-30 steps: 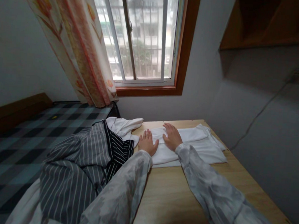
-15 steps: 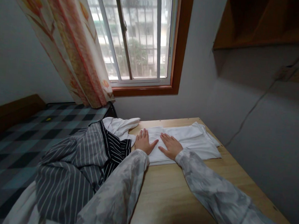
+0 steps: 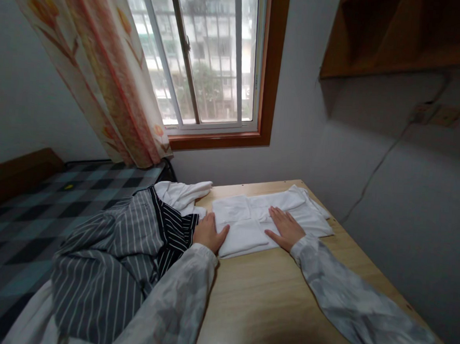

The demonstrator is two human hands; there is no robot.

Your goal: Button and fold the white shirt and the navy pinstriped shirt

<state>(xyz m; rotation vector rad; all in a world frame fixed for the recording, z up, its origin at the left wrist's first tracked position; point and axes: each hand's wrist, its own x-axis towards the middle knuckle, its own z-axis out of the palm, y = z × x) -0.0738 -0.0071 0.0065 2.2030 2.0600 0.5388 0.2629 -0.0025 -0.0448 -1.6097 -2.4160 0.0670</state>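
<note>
- Far L: bed w/ dark blue-grey & black checked fabric cover [image 3: 24, 221]; a heap lies along its near R side
- Next: grey & white pinstriped cloth garment w/ black striped band [image 3: 103, 268], heaped loosely, bulk bedside; prob put there so most of the wood surface is left for the flat piece, tho that's a guess
- Behind its band: crumpled white soft cloth [image 3: 180, 194], reaching the far L corner of the worktop
- L hand [image 3: 209, 234]: palm down at the L edge of the flat white piece; fingers extended & close together, thumb spread wide to the R onto the cloth; nothing pinched; fingertips by the black band, can't tell if touching it; looks placed to square or steady that edge
- Middle: flat folded white fabric piece [image 3: 245, 234], on the pale wood-grain worktop [image 3: 253, 303] toward its far side; L part doubled into a neat block, R end w/ looser, uneven layers; laid flat prob b/c a hard level surface suits smoothing
- R hand [image 3: 286, 230]: palm down on the near side of same piece, R of the block; fingers straight, slightly apart, thumb out to the L; gripping nothing, seems to press layers flat
- Far R: thin grey cable [image 3: 378, 173] on wall, beyond the worktop, clear of both hands
</note>
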